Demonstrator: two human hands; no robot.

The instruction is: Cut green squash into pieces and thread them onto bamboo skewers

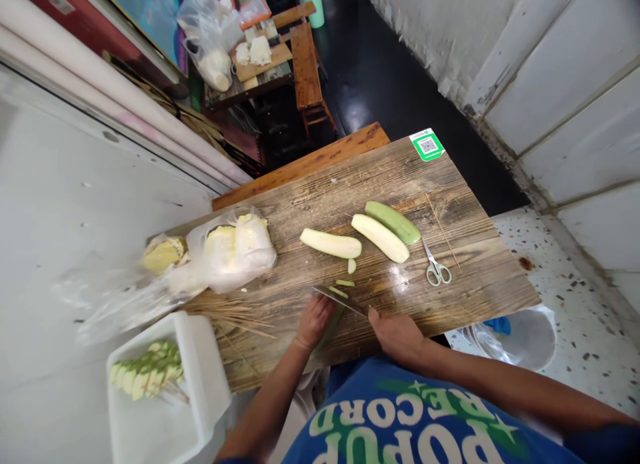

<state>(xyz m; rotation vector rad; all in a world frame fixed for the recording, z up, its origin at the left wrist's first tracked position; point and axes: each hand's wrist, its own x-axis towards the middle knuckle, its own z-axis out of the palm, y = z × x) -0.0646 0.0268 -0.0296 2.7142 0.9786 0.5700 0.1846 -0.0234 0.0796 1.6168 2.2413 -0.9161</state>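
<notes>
My right hand (397,334) grips the handle of a knife (345,302), whose blade points left across the wooden table. My left hand (316,319) is closed at the blade's tip, holding a green zucchini piece (331,325) that is partly hidden by hand and knife. Just beyond the blade lie thin cut slices (344,283) and a small end piece (352,266). Farther back rest a pale halved zucchini (331,243), a second pale half (381,238) and a green-skinned piece (393,222). Scissors (437,267) with pale green handles lie to the right.
At left, plastic bags (235,247) hold pale yellow food beside loose wooden skewers (235,315). A white bin (203,377) contains skewered green slices (147,371). One skewer (443,229) and a QR-code card (427,145) are at right. A lined bucket (530,337) stands below the table's right edge.
</notes>
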